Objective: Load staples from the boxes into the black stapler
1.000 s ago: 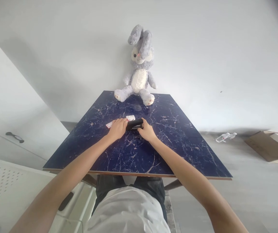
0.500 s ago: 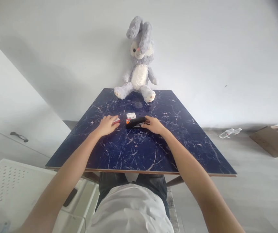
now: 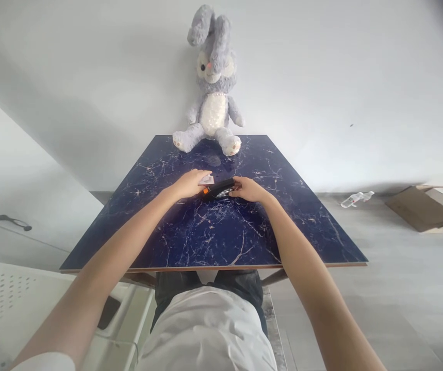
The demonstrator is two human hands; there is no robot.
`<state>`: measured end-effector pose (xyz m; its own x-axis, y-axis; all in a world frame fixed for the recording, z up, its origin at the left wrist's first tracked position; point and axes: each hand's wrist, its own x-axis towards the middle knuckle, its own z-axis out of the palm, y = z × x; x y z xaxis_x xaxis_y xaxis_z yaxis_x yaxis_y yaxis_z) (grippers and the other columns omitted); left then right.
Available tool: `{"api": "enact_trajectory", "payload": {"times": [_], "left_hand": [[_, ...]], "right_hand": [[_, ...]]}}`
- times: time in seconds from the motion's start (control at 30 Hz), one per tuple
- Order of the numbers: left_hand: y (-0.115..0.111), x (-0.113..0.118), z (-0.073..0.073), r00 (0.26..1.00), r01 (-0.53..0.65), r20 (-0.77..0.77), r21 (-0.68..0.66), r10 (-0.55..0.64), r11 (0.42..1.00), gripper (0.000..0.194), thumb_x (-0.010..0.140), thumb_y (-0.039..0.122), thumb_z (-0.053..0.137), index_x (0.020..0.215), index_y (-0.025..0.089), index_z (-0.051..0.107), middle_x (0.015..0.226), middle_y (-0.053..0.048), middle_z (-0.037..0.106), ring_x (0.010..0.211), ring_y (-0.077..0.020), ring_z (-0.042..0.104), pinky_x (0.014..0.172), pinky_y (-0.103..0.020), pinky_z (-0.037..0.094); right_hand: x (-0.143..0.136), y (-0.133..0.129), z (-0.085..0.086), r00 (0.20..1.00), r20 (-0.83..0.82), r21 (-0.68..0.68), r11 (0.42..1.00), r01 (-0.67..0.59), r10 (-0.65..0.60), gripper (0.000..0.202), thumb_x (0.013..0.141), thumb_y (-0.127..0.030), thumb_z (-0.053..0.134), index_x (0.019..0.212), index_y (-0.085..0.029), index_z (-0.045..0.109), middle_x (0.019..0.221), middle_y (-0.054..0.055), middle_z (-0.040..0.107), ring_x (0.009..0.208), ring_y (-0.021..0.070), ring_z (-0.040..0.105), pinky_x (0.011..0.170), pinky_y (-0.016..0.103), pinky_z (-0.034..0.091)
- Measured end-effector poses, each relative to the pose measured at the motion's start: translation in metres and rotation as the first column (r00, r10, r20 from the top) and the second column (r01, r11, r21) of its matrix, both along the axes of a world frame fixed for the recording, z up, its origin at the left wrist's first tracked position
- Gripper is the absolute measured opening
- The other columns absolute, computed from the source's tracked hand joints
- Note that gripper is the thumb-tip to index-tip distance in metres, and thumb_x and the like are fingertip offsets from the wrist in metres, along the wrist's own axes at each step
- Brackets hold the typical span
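Observation:
Over the middle of the blue marbled table (image 3: 206, 237), my left hand (image 3: 189, 183) is closed around a small white box (image 3: 206, 180) with a reddish edge. Its fingers lie along the far side of the box, and the thumb side is partly hidden. Right beside it, my right hand (image 3: 249, 189) grips the right end of what looks like a black stapler (image 3: 221, 188), with a silvery strip and an orange part at its left end. The orange end is close to my left hand; whether they touch, I cannot tell.
A grey plush rabbit (image 3: 214, 111) sits at the table's far edge against the wall. On the floor to the right lie a clear plastic bottle (image 3: 356, 199) and a cardboard box (image 3: 418, 206). A white perforated unit (image 3: 43, 304) stands at the left, below a cabinet handle (image 3: 14, 222).
My left hand has moved right, up to the stapler, and the small white box that stood behind the stapler no longer shows separately. My right hand keeps its grip; the stapler's tilt has shifted slightly.

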<state>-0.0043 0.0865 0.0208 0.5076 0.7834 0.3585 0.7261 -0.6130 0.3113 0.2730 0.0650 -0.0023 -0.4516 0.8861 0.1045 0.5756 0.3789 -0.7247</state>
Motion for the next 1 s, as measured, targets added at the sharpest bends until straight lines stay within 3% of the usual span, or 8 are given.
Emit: {"api": "enact_trajectory", "payload": {"times": [0.1,0.23,0.4,0.57,0.7,0.8,0.93,1.0], "left_hand": [[0.002,0.005,0.003,0.992,0.09,-0.084,-0.07,-0.096,0.993,0.05,0.074,0.018,0.071,0.123,0.027,0.065,0.117,-0.008,0.069,0.104,-0.029,0.065,0.084,-0.034,0.052],[-0.003,0.001,0.002,0.992,0.073,-0.099,-0.09,-0.082,0.993,0.054,0.074,0.013,0.069,0.125,0.026,0.059,0.122,-0.011,0.064,0.108,-0.031,0.062,0.087,-0.039,0.051],[0.0,-0.002,-0.003,0.997,0.04,-0.062,-0.155,-0.05,0.987,0.063,0.076,0.025,0.074,0.133,0.024,0.049,0.122,-0.013,0.064,0.105,-0.031,0.066,0.081,-0.039,0.053],[-0.007,-0.007,0.001,0.994,0.086,-0.049,-0.26,-0.102,0.962,0.066,0.079,0.031,0.072,0.14,0.027,0.045,0.131,-0.012,0.064,0.116,-0.0311,0.064,0.091,-0.039,0.052],[-0.017,-0.021,0.011,0.971,0.216,0.001,-0.447,-0.241,0.868,0.099,0.07,0.032,0.08,0.154,0.031,0.026,0.151,-0.01,0.047,0.122,-0.0299,0.061,0.094,-0.035,0.052],[-0.008,-0.031,0.019,0.951,0.306,0.13,-0.533,-0.281,0.789,0.089,0.074,0.025,0.073,0.153,0.03,0.031,0.153,-0.008,0.046,0.123,-0.0272,0.06,0.097,-0.035,0.052],[0.026,-0.026,0.021,0.971,0.18,0.214,-0.377,-0.104,0.909,0.07,0.082,0.014,0.054,0.149,0.026,0.04,0.154,-0.008,0.044,0.136,-0.0262,0.047,0.109,-0.042,0.043],[0.042,-0.018,0.016,0.979,0.156,0.18,-0.356,-0.096,0.922,0.066,0.079,0.012,0.056,0.143,0.026,0.05,0.154,-0.006,0.044,0.14,-0.0269,0.042,0.115,-0.041,0.036]], "right_hand": [[0.0,0.001,0.0,1.0,0.016,0.02,1.0,0.015,-0.015,0.025,0.075,-0.026,0.07,0.098,-0.02,0.064,0.093,0.001,0.073,0.084,0.0191,0.066,0.079,0.031,0.05],[0.001,0.001,0.0,1.0,0.024,0.035,0.999,0.019,-0.019,0.025,0.075,-0.026,0.07,0.099,-0.019,0.066,0.09,0.0,0.073,0.081,0.0184,0.066,0.079,0.031,0.05],[0.001,0.001,-0.002,1.0,0.005,0.033,0.999,0.027,-0.028,0.025,0.075,-0.025,0.07,0.1,-0.02,0.067,0.092,0.001,0.074,0.082,0.0182,0.067,0.08,0.031,0.05],[-0.001,0.0,-0.004,0.998,-0.026,0.03,0.998,0.052,-0.051,0.026,0.075,-0.022,0.072,0.1,-0.02,0.067,0.095,0.001,0.075,0.085,0.0183,0.069,0.082,0.031,0.053],[-0.004,-0.002,-0.005,0.992,-0.053,0.061,0.991,0.115,-0.112,0.036,0.074,-0.022,0.075,0.109,-0.021,0.064,0.103,0.003,0.074,0.093,0.0188,0.07,0.088,0.032,0.054],[-0.004,-0.002,-0.006,0.989,-0.058,0.077,0.987,0.142,-0.138,0.035,0.074,-0.022,0.075,0.108,-0.02,0.065,0.104,0.004,0.075,0.094,0.0195,0.071,0.091,0.033,0.054],[-0.005,-0.001,-0.007,0.99,-0.041,0.089,0.986,0.139,-0.136,0.027,0.075,-0.022,0.075,0.101,-0.021,0.069,0.1,0.003,0.076,0.091,0.0197,0.072,0.09,0.034,0.055],[-0.006,-0.002,-0.007,0.989,-0.033,0.1,0.984,0.146,-0.143,0.026,0.075,-0.022,0.074,0.1,-0.021,0.07,0.1,0.003,0.076,0.091,0.0196,0.071,0.09,0.034,0.055]]}}
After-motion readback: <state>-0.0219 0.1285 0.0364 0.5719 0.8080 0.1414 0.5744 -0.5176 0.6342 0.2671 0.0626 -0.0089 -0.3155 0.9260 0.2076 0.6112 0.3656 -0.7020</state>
